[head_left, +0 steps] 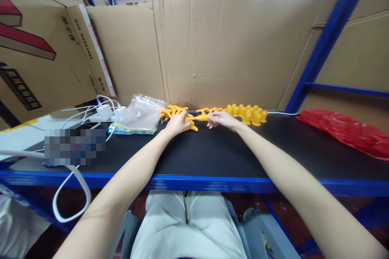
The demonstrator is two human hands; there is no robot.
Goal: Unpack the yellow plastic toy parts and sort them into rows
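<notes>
My left hand (176,124) is over a heap of yellow branched plastic pieces (173,110), fingers closed on one of them. My right hand (224,120) is pinched at the right end of a slim yellow plastic piece (201,117), which spans the gap between both hands. Its left end runs up to my left fingers, where the exact contact is hidden. Behind my right hand lie more flat yellow pieces (209,109). A cluster of yellow cup-shaped pieces (252,115) stands to the right of it.
Clear plastic bags (142,109) lie on colourful printed packets (130,130) at the left, near white chargers with cables (104,112). A red plastic bag (343,131) is at the right. Cardboard (237,48) walls the back of the black tabletop (209,156), edged by a blue rail (206,184).
</notes>
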